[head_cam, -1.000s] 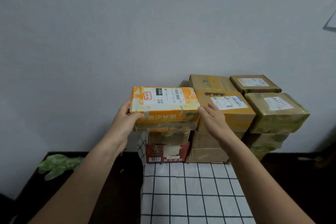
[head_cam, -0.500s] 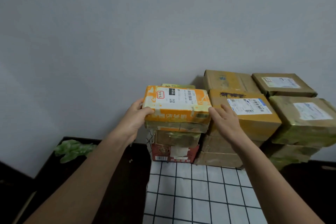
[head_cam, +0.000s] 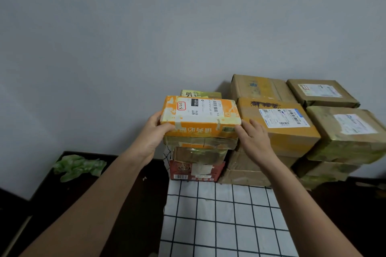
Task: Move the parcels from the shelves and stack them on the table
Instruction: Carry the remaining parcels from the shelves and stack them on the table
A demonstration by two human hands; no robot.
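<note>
Far left: crumpled green plastic bag (head_cam: 79, 167) lying on the dark surface (head_cam: 129, 204), well apart from the parcels.

Left hand (head_cam: 154, 137) grips the left end of the orange taped cardboard parcel with a white shipping label (head_cam: 200, 117). The thumb is wrapped over its front edge and the fingers are hidden behind the box.

The orange parcel is level, label up, at the top of the leftmost column. Below it are a tape-wrapped brown box (head_cam: 200, 154) and then a red carton with a barcode (head_cam: 196, 170). Cannot tell if it is fully seated or a hair above. A yellow-green parcel (head_cam: 200, 94) shows just behind it.

Right hand (head_cam: 253, 137) has its fingers straight and lightly spread, laid against the parcel's right end – not wrapped round it.

Just right of it is a brown cardboard box with a blue-edged label (head_cam: 277, 125), touching the orange parcel's side. Further right are 3 more brown taped boxes on lower ones, all against the grey wall (head_cam: 146, 37).

Foreground: white cloth with a black grid (head_cam: 225, 215) over the surface, between the 2 forearms.
</note>
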